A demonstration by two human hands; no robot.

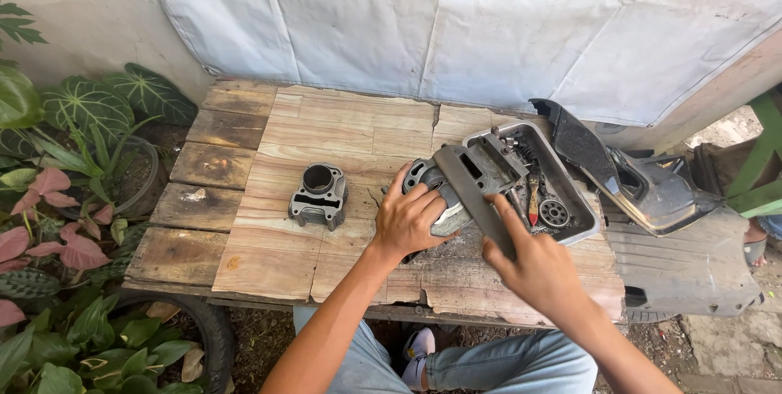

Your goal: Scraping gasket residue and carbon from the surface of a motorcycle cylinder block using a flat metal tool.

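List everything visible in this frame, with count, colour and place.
engine cylinder: one, grey metal, left of centre on the table
wooden table: one, brown planks
round metal part: one, grey, under the left hand
flat grey bar: one, under the right hand
metal tray: one, silver, right side, holding small parts
black plastic cover: one, right of the tray
plants: several, green and pink, left
white tarp: one, behind
left hand: on the round part
right hand: on the bar
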